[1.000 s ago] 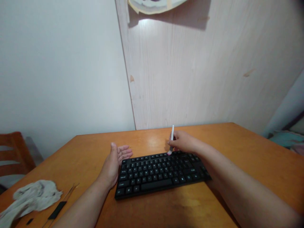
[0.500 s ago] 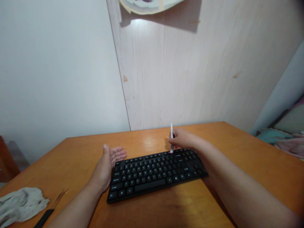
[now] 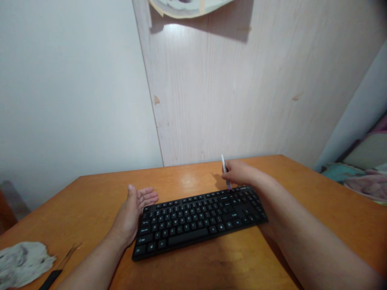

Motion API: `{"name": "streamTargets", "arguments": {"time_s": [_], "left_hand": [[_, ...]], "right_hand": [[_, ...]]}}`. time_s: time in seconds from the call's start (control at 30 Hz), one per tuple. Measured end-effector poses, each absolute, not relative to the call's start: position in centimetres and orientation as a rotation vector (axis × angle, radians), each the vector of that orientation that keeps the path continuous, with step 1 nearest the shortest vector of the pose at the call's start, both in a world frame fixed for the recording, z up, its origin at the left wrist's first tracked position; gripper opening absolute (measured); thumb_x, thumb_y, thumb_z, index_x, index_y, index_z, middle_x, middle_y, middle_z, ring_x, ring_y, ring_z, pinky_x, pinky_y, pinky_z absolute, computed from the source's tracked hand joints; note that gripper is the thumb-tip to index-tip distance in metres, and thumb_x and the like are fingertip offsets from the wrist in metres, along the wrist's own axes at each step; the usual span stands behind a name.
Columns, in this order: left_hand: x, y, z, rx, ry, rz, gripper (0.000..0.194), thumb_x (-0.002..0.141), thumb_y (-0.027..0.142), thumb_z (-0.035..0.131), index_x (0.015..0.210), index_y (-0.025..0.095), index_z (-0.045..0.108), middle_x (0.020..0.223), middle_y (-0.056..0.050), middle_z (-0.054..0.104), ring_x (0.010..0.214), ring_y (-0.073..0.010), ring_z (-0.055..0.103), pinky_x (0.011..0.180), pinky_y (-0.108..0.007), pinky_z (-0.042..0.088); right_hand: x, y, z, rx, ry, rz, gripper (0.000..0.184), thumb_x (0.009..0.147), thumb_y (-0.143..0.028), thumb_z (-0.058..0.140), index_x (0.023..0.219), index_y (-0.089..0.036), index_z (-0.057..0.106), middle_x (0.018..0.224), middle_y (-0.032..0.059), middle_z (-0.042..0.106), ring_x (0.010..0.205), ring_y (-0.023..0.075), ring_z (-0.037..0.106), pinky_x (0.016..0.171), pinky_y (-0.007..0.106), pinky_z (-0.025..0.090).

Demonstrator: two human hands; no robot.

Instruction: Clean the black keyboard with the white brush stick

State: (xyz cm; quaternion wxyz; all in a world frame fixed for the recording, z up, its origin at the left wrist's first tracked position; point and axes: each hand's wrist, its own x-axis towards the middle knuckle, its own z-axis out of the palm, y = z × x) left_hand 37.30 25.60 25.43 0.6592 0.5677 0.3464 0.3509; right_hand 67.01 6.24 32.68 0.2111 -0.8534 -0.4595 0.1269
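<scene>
Pinching a slim white brush with a pinkish tip (image 3: 223, 162), the right hand (image 3: 240, 173) is over the far edge of a long black plastic keyboard with white letters (image 3: 189, 231); the thumb and the finger next to it squeeze the brush, and I cannot tell how the other fingers bend, for they are hidden behind the hand; the brush leans a little, with its tip down at the back row of keys, right of the middle. The keyboard lies flat on a shiny orange-brown wooden table (image 3: 181, 181), a bit slanted, its right end farther away than its left.

The left hand (image 3: 128, 213) rests on its side by the left end of the keyboard, palm turned to it; the thumb sticks up, away from the other fingers, which point forward, loosely side by side, and hold nothing.

Near the left arm lies a thin metal tool with two prongs and a black grip (image 3: 53, 276); just beside it is a crumpled greyish-white cloth (image 3: 24, 264); behind the table stands a pale wood-grain panel (image 3: 205, 100).
</scene>
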Motion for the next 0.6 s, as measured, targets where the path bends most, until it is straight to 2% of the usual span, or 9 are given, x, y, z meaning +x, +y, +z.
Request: {"name": "streamTargets", "arguments": {"time_s": [0.17, 0.3, 0.47, 0.6], "left_hand": [[37.3, 25.7, 25.2, 1.290, 0.780, 0.790, 0.084, 0.086, 0.080, 0.027, 0.110, 0.009, 0.065, 0.104, -0.018, 0.074, 0.104, -0.0297, 0.069, 0.101, -0.045, 0.045], [37.3, 25.9, 25.0, 1.313, 0.772, 0.779, 0.084, 0.086, 0.080, 0.027, 0.112, 0.009, 0.064, 0.106, -0.018, 0.073, 0.105, -0.0290, 0.069, 0.100, -0.044, 0.046], [37.4, 25.9, 24.9, 1.334, 0.783, 0.759, 0.083, 0.088, 0.078, 0.026, 0.115, 0.008, 0.063, 0.108, -0.018, 0.073, 0.104, -0.0284, 0.069, 0.099, -0.043, 0.047], [37.4, 25.8, 24.9, 1.333, 0.775, 0.769, 0.083, 0.089, 0.077, 0.027, 0.115, 0.007, 0.063, 0.108, -0.019, 0.073, 0.103, -0.0288, 0.069, 0.098, -0.043, 0.047]], "right_hand": [[66.1, 6.5, 32.9, -2.287, -1.351, 0.429, 0.011, 0.076, -0.015, 0.057, 0.066, -0.018, 0.055, 0.062, 0.0027, 0.064, 0.058, 0.0151, 0.062, 0.051, 0.024, 0.038], [65.8, 6.5, 32.4, -2.270, -1.362, 0.547, 0.007, 0.076, -0.013, 0.056, 0.071, -0.018, 0.055, 0.059, 0.0007, 0.064, 0.053, 0.0139, 0.061, 0.050, 0.023, 0.038], [66.1, 6.3, 32.6, -2.303, -1.349, 0.484, 0.011, 0.073, -0.012, 0.059, 0.066, -0.019, 0.053, 0.057, 0.0006, 0.061, 0.055, 0.0144, 0.059, 0.050, 0.024, 0.036], [65.9, 6.3, 32.5, -2.221, -1.368, 0.555, 0.011, 0.076, -0.015, 0.056, 0.067, -0.019, 0.052, 0.061, 0.0002, 0.063, 0.058, 0.0148, 0.062, 0.052, 0.023, 0.039]]}}
